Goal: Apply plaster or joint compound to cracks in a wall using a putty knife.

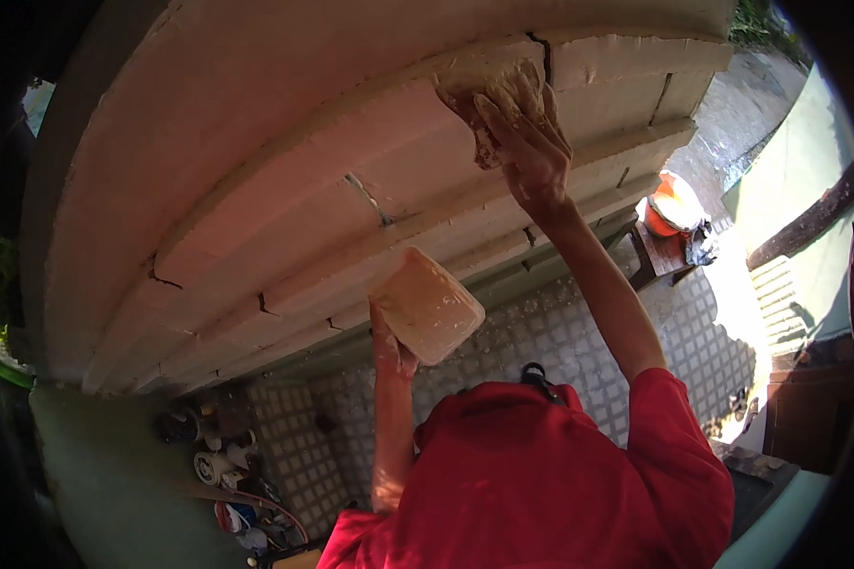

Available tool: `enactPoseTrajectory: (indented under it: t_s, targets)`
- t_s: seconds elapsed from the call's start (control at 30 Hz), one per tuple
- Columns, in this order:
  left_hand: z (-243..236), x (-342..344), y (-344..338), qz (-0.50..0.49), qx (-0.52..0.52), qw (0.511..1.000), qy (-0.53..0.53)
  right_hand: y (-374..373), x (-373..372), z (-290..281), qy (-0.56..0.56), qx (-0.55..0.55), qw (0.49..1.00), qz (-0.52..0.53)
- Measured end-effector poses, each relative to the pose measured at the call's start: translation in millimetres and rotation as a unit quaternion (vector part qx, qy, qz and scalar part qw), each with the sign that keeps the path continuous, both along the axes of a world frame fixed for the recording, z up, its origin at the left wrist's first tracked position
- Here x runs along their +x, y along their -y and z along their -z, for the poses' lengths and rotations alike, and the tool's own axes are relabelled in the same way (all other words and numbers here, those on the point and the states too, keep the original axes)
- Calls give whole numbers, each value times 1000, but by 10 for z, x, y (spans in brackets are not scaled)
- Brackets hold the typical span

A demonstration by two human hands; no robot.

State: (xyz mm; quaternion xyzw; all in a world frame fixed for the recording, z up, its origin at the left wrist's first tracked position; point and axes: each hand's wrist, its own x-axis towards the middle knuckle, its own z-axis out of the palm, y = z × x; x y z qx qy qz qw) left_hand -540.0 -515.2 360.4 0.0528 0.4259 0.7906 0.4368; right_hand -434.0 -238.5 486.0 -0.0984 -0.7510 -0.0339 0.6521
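Note:
My right hand [533, 142] reaches up and forward, its fingers stretched over a wet, crumpled rag [474, 95] pressed against a pale stepped moulding [389, 142]. Pale paste coats the fingers and the rag. Beside a dark crack in the moulding, the hand presses the rag to the surface. My left hand [393, 346], lower and nearer my body, grips a square, pale plastic tub [434, 308] by its side. Smears of the same paste mark the tub, and its contents cannot be made out.
Several dark gaps cut across the moulding's ledges. An orange bucket [672, 207] stands on a small bench [657, 251] at the right. Below lies a patterned tile floor [693, 322]. Assorted containers and tools [228, 465] crowd the lower left, by a green wall [114, 474].

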Motion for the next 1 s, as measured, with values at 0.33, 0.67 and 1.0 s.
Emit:
enactPoseTrajectory:
  t_s: [0.33, 0.67, 1.0]
  targets:
    - [-7, 79, -73, 6, 4, 1000, 19, -110, -11, 653, 91, 36, 995, 18]
    - [-60, 112, -129, -8, -7, 1000, 8, -115, -137, 329, 22, -19, 999, 19]
    - [-72, 40, -15, -15, -3, 1000, 7, 281, 156, 59, -110, -284, 951, -47]
